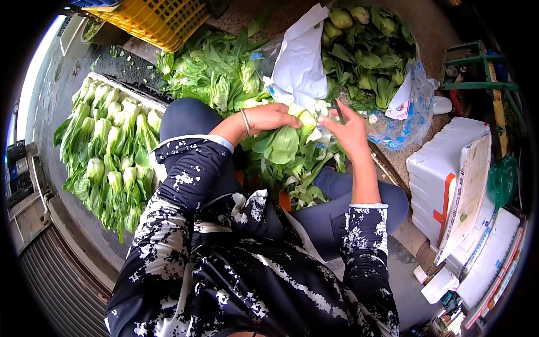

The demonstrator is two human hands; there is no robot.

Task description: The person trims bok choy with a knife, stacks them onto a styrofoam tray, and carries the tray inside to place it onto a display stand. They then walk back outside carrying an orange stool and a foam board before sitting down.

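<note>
My left hand, with a bangle at the wrist, is closed around a head of bok choy. Its pale stem end points up and away from me, and its leaves hang toward my lap. Close by on the right, my right hand grips a slim dark tool that looks like a small knife; most of it is hidden by the fingers. The right thumb is at the stem end, but I cannot tell whether it touches. Beneath both hands, loose green leaves are heaped between my knees.
Rows of bok choy fill a white box at left. Leaf scraps lie ahead, below a yellow crate. More bok choy stands in a plastic-lined pile beside white paper. White foam boxes and a green metal frame are at right.
</note>
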